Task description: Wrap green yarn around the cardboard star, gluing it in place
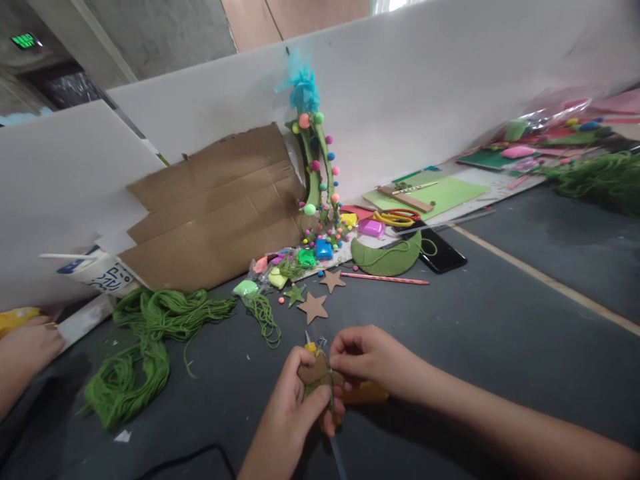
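Note:
My left hand (300,407) grips a brown cardboard star (315,373) partly wrapped in green yarn, its thumb pressed across the front. Closed in a pinch at the star's right edge, my right hand (365,357) holds a thin bit of green yarn, mostly hidden by the fingers. Beneath both hands lies a yellow glue gun (367,393), its nozzle poking out beyond the star. Just past it rest two bare cardboard stars, the nearer star (314,307) and the farther star (333,281), beside a small green-wrapped star (295,294).
Green yarn skeins (165,320) lie left. Another person's hand (30,347) is at the left edge near a paper cup (107,273). A green-wrapped crescent (387,257), pencil (385,278), phone (443,250) and scissors (397,217) lie beyond. Cardboard (215,207) leans behind, beside a pompom-decorated hanging (313,167).

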The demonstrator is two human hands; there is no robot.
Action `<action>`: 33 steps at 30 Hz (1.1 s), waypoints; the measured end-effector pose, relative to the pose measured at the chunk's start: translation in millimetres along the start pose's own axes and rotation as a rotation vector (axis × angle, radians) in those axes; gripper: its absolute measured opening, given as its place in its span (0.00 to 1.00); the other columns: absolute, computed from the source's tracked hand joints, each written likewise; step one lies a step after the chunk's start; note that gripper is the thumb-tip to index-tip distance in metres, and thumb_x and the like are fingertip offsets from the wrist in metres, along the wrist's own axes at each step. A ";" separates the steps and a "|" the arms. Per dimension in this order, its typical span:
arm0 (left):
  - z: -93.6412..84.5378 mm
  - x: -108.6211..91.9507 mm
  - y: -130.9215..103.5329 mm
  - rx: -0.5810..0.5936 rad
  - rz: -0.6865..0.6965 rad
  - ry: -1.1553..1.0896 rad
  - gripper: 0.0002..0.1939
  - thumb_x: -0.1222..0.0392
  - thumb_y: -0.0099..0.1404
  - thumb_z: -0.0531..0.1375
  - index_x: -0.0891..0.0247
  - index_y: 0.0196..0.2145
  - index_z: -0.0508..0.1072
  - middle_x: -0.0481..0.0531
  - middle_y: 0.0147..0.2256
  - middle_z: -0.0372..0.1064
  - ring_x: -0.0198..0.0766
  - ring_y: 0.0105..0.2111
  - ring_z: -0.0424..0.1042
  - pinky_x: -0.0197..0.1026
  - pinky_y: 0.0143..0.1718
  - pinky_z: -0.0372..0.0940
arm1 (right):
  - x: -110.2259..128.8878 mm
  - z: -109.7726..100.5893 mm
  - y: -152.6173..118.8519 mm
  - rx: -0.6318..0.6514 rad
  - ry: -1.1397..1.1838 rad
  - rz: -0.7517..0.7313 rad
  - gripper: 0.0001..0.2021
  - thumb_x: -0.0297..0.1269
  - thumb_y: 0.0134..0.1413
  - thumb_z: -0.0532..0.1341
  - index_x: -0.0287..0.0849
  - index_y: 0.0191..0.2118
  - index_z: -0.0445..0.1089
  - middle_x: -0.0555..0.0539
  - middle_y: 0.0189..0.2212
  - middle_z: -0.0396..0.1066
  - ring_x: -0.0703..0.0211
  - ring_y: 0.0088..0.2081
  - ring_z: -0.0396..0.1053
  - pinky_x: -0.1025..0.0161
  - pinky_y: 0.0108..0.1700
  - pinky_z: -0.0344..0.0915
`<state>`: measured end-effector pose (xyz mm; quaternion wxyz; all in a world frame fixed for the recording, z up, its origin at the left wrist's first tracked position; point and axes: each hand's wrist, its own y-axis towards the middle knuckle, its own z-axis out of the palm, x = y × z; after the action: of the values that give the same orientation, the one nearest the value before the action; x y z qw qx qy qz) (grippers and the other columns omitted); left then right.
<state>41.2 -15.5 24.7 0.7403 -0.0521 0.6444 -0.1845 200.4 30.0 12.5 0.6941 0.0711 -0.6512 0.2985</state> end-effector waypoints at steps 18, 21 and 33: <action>-0.8 -1.8 2.1 -0.028 -0.029 0.190 0.10 0.65 0.58 0.57 0.57 0.30 0.56 0.43 0.20 0.70 0.32 0.16 0.66 0.30 0.14 0.58 | -5.9 4.6 3.3 0.005 -0.024 -0.001 0.04 0.35 0.47 0.58 0.41 0.27 0.65 0.54 0.19 0.66 0.65 0.20 0.65 0.70 0.24 0.59; -1.9 0.8 0.3 -0.077 0.012 0.295 0.07 0.65 0.58 0.56 0.57 0.30 0.59 0.43 0.20 0.69 0.32 0.16 0.66 0.31 0.16 0.59 | -6.0 3.9 2.1 0.003 -0.056 -0.028 0.04 0.35 0.48 0.58 0.40 0.27 0.65 0.54 0.19 0.66 0.65 0.21 0.64 0.69 0.25 0.59; -6.8 -10.8 -7.7 0.037 0.060 0.116 0.05 0.62 0.58 0.61 0.59 0.33 0.67 0.49 0.27 0.75 0.38 0.23 0.73 0.37 0.23 0.69 | 18.7 -3.8 -15.8 -0.050 -0.248 -0.171 0.04 0.31 0.52 0.58 0.41 0.27 0.66 0.54 0.21 0.66 0.64 0.25 0.64 0.69 0.28 0.58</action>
<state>31.9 -17.8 36.1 0.7076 -0.0081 0.6841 -0.1769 211.2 25.0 34.3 0.6328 0.1452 -0.7308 0.2109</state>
